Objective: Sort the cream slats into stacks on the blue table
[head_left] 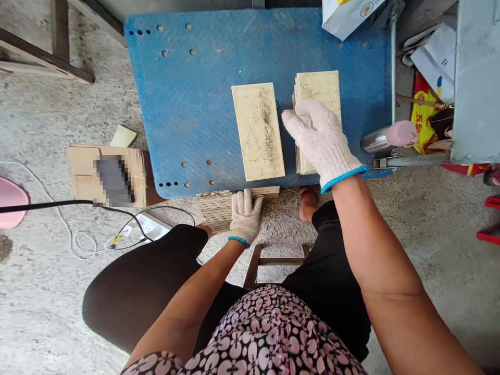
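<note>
My right hand (318,133), in a white knit glove with a blue cuff, is over a stack of cream rectangular boards (318,83). Its fingers are curled together toward the thumb, and what they hold, if anything, is hidden. To its left, a single cream board (258,133) with dark specks down its face lies on the blue tabletop (187,104). At the near edge, my left hand (246,216), gloved alike, rests with fingers stretched out on a pile of thin boards (214,211) seen edge-on. Some upper edges extend past that hand to the right.
A white bag (347,18) occupies the far right corner, and a steel bottle with a pink lid (390,136) lies by the right edge. Left of the table are a cardboard box (82,179), a power strip (148,224) and loose cables. A wooden stool (253,265) stands between my legs.
</note>
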{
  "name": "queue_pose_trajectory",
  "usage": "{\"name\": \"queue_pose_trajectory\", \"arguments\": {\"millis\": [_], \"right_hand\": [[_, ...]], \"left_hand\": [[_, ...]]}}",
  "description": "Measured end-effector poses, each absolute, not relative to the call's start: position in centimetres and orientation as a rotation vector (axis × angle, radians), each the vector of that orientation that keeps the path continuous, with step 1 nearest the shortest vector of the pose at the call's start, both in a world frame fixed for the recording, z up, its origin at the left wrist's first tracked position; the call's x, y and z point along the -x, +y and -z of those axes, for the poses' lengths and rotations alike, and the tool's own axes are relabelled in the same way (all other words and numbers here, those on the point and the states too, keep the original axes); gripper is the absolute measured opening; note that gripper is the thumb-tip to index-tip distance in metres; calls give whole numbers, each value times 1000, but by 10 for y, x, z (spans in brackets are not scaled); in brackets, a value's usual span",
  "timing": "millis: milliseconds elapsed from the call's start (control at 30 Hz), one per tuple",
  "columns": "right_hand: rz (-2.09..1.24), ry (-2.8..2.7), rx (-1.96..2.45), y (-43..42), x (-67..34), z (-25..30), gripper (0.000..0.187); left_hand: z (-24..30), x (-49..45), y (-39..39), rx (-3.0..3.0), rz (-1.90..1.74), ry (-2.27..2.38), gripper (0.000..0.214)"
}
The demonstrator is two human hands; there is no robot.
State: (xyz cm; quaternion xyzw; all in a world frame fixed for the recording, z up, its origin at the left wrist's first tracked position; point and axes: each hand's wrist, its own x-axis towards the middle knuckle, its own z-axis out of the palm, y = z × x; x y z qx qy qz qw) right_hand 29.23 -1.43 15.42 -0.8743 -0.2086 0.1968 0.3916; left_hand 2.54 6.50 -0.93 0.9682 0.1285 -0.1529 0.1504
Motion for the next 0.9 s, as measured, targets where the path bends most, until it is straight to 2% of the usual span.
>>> {"name": "queue_pose_trajectory", "arguments": {"millis": [200, 433, 900], "right_hand": [[-485, -541, 2220, -14, -292, -154, 32], [-514, -517, 2204, -13, -292, -153, 32], [-508, -433, 2210, -8, -286, -159, 32]], "left_hand": [[-3, -33, 59, -2784, 378, 335, 69], [-13, -38, 55, -2816, 543, 267, 72], [-5, -33, 59, -2861, 621, 195, 60]]}}
